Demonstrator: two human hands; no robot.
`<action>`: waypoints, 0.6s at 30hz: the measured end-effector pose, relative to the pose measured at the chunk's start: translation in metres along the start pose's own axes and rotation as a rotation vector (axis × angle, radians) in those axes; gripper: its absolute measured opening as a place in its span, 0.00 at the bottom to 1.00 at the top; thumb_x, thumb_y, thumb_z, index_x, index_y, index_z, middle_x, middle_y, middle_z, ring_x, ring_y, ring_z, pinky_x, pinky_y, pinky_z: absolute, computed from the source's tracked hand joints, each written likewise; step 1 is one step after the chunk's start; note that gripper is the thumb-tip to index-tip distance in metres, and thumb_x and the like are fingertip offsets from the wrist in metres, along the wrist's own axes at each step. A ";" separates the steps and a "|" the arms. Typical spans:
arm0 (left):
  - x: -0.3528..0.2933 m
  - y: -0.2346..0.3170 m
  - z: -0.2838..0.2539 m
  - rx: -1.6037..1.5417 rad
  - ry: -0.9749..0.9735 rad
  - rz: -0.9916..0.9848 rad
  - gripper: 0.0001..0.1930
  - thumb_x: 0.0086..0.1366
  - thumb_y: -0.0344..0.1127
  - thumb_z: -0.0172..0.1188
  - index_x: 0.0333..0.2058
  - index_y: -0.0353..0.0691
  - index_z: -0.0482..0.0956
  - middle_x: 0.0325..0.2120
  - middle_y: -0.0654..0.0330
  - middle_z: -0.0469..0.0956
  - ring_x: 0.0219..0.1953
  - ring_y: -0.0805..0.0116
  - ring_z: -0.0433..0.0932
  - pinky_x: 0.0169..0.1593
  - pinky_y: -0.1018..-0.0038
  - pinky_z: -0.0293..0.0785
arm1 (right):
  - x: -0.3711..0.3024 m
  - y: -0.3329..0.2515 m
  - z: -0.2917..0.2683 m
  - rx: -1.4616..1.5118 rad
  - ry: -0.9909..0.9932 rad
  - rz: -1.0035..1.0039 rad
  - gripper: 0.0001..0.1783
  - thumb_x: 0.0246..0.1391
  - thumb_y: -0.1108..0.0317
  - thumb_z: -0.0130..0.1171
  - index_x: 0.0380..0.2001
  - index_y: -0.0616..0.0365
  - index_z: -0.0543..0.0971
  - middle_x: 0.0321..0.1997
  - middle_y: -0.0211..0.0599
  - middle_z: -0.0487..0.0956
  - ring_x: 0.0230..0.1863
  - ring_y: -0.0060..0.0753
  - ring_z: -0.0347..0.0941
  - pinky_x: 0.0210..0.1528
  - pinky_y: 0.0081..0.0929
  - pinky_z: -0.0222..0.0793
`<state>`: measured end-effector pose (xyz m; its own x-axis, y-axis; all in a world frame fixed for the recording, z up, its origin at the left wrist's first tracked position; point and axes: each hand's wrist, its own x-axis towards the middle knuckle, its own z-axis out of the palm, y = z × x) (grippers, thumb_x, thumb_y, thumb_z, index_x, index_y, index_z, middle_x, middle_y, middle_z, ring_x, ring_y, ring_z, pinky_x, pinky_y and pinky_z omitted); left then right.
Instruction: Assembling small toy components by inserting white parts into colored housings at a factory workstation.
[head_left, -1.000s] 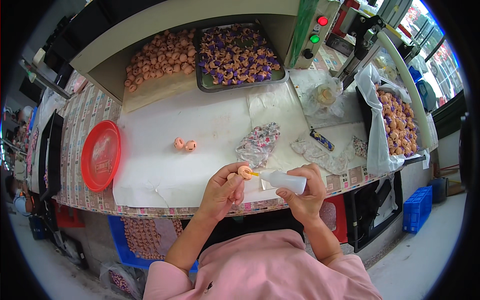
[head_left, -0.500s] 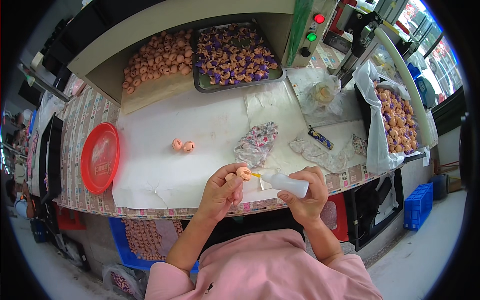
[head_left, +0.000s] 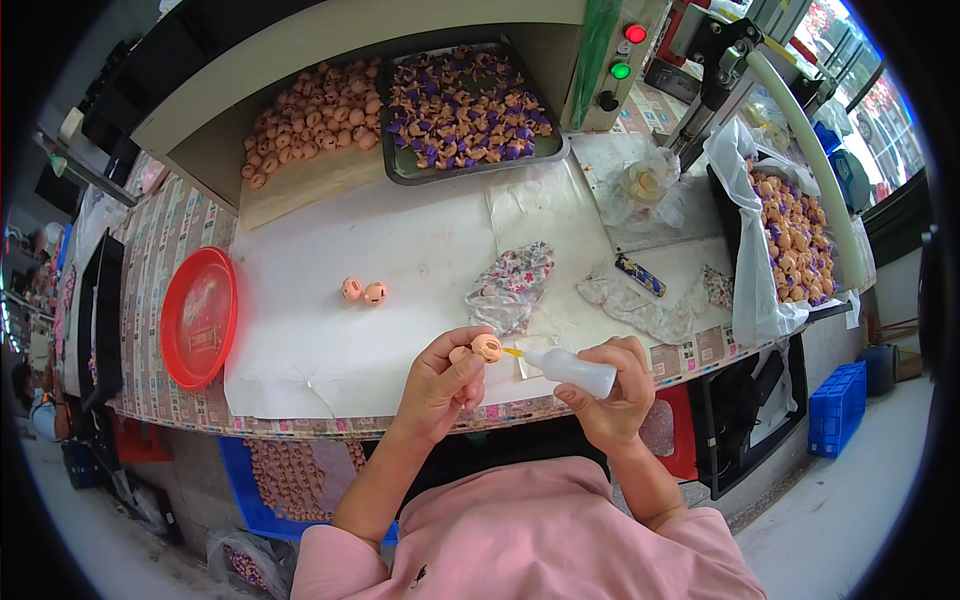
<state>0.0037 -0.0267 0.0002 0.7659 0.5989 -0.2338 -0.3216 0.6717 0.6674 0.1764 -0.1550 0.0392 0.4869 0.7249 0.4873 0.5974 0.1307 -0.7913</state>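
My left hand [head_left: 440, 385] is closed on small peach-coloured plastic doll heads. The front doll head [head_left: 487, 348], with dark openings in it, sits at the fingertips, and part of a second one [head_left: 460, 354] shows beside it, between the fingers. My right hand [head_left: 617, 385] is wrapped round a white squeeze bottle [head_left: 580, 373], tilted so its thin yellow nozzle [head_left: 513, 351] points left. The nozzle tip is at the front head's opening; whether it touches is too small to tell. Two more peach heads [head_left: 363, 291] lie on the white paper beyond my left hand.
Behind are a heap of peach heads [head_left: 320, 115] and a dark tray [head_left: 400, 178] of peach-and-purple pieces. A red round tray [head_left: 200, 318] lies left. To the right are a crumpled floral cloth [head_left: 510, 287], a dark patterned tube [head_left: 640, 274] and a lined box [head_left: 740, 215] of figures.
Both hands keep almost the same pose, with the nozzle still at the doll head. The whole view has shifted very slightly.
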 end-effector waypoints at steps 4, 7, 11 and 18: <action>-0.001 -0.001 0.000 0.019 0.005 -0.011 0.17 0.65 0.30 0.56 0.52 0.34 0.70 0.39 0.58 0.77 0.21 0.83 0.65 0.20 0.84 0.64 | 0.004 0.001 0.001 -0.004 0.035 -0.062 0.21 0.35 0.65 0.76 0.34 0.59 0.78 0.29 0.35 0.75 0.28 0.31 0.69 0.28 0.26 0.65; -0.002 -0.001 0.000 0.009 0.007 0.003 0.17 0.65 0.29 0.56 0.52 0.34 0.71 0.38 0.58 0.77 0.21 0.83 0.65 0.20 0.84 0.64 | 0.003 0.001 0.000 -0.018 0.028 -0.059 0.21 0.35 0.65 0.76 0.34 0.59 0.78 0.30 0.35 0.75 0.28 0.31 0.69 0.28 0.26 0.65; -0.001 -0.002 -0.001 0.003 0.017 -0.002 0.16 0.64 0.28 0.56 0.51 0.34 0.71 0.37 0.59 0.77 0.21 0.83 0.65 0.20 0.84 0.63 | 0.001 0.001 -0.003 -0.039 0.025 -0.050 0.21 0.35 0.65 0.76 0.33 0.59 0.78 0.29 0.34 0.75 0.27 0.31 0.69 0.27 0.26 0.65; -0.001 -0.003 0.002 0.009 0.028 0.020 0.17 0.62 0.25 0.57 0.51 0.36 0.72 0.40 0.59 0.77 0.21 0.83 0.67 0.21 0.84 0.65 | -0.004 -0.001 -0.006 -0.025 0.007 0.018 0.23 0.37 0.59 0.76 0.33 0.61 0.77 0.30 0.34 0.73 0.32 0.31 0.67 0.33 0.25 0.64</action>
<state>0.0049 -0.0300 -0.0004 0.7436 0.6240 -0.2401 -0.3314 0.6558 0.6783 0.1776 -0.1625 0.0401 0.5020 0.7224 0.4756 0.6040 0.1008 -0.7906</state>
